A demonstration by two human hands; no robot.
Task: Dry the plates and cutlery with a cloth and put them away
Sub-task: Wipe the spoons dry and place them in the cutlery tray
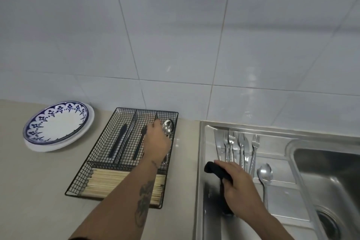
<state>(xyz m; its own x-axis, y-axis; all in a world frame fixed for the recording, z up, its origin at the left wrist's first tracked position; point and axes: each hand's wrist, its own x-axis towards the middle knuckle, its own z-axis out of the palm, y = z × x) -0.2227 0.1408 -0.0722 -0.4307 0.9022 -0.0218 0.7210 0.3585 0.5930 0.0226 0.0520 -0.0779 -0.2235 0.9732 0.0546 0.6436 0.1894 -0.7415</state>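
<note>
My left hand reaches into the black wire cutlery tray and hovers over a steel spoon lying in the right compartment; whether the fingers still hold it is hidden. My right hand grips a black cloth over the steel draining board. Several forks and knives lie on that board, with another spoon beside them. A blue-patterned plate sits stacked on a white plate at the left.
Black-handled cutlery lies in the tray's left compartments, and wooden chopsticks fill its front section. The sink basin with its drain is at the right. White wall tiles rise behind the beige counter.
</note>
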